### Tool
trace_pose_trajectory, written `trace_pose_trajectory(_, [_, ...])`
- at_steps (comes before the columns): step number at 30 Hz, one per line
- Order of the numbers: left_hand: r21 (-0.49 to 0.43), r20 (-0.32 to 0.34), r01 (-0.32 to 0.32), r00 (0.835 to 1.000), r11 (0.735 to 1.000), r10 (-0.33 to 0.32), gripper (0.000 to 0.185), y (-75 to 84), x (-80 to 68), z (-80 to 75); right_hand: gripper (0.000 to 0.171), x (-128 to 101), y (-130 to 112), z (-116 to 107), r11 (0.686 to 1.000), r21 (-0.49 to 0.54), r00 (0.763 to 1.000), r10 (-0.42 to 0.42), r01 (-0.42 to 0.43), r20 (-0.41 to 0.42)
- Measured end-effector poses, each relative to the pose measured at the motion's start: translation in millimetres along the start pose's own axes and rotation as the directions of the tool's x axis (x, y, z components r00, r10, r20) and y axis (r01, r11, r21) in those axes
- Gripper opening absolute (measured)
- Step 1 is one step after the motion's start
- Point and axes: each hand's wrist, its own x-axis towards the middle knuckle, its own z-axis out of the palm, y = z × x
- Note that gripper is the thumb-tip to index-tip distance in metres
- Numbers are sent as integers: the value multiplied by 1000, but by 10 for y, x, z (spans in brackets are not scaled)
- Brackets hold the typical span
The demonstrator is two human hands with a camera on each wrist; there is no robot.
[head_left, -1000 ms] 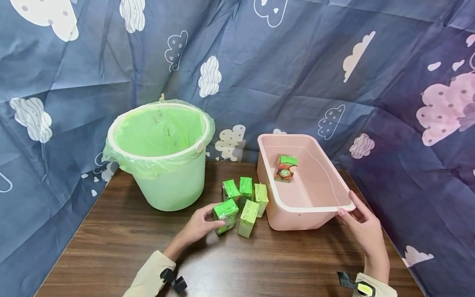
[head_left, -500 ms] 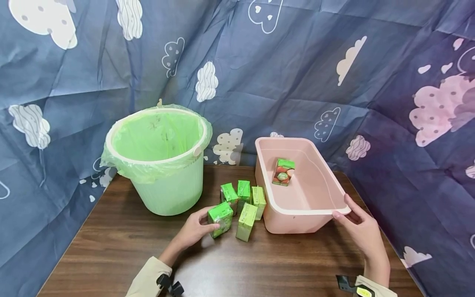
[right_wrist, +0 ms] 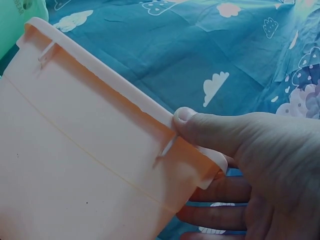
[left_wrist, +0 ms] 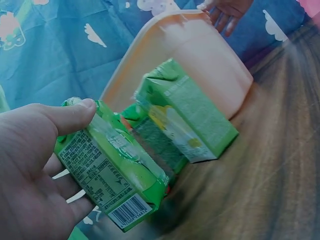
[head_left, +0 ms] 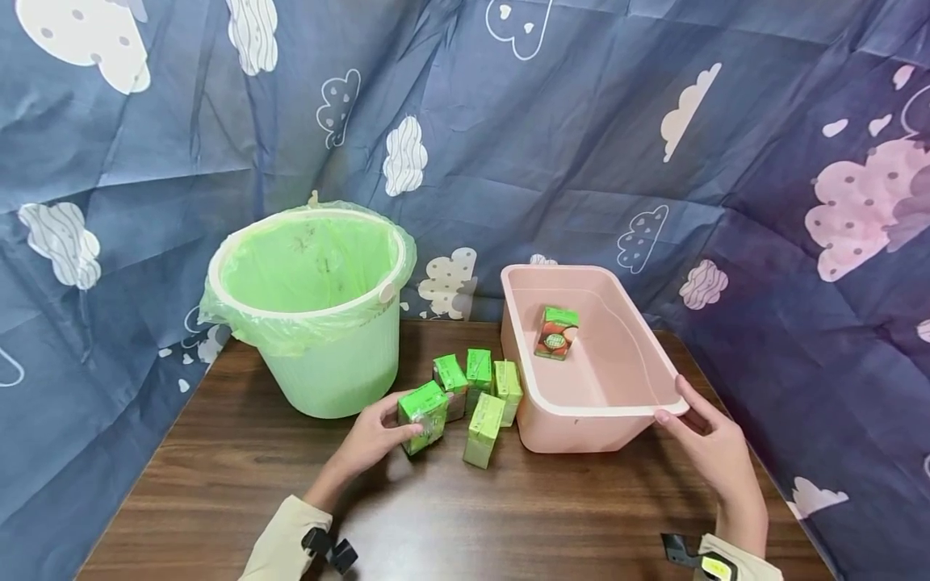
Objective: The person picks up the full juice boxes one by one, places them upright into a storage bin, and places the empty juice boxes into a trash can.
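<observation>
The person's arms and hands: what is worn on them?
Both hands, left hand and right hand, are bare, with no gloves. Each forearm has a pale beige sleeve. A small black device is clipped at each wrist; the right one shows yellow.

Glossy film-wrapped carton (left_wrist: 112,172), matt pink plastic tub (head_left: 657,367), wood-grain table (head_left: 508,516).

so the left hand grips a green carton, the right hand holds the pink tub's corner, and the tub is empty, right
Not quite: the pink tub is not empty. The head view shows one carton lying inside it. The rest stands: the left hand grips a green carton, and the right hand holds the tub's corner.
</observation>
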Motion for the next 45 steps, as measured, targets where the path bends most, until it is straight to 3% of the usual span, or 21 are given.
trace_pose_trajectory(7, [-18,-33,38,999,999,-38,60,132,23,-81,70,4,5,-21,1000,11,1000,-12,12,-6])
trace_pose_trajectory(14, [-22,-76,2,997,1000,-4,60,281,24,-126,69,9,1,-17,1000,12,1000,-3,3,3])
trace_pose_trajectory(24, [-2,-167,-46,985,999,45,59,637,115,14,70,6,49,-49,1000,6,1000,7,-7,6])
trace_pose_trajectory(37, [-109,-93,-166,983,980,156,55,1056,231,212,68,23,21,-41,999,16,999,-40,39,20])
trace_pose_trajectory(45, [-130,-65,-161,986,978,153,53,1275,376,387,70,10,4,-52,1000,12,1000,-20,20,17])
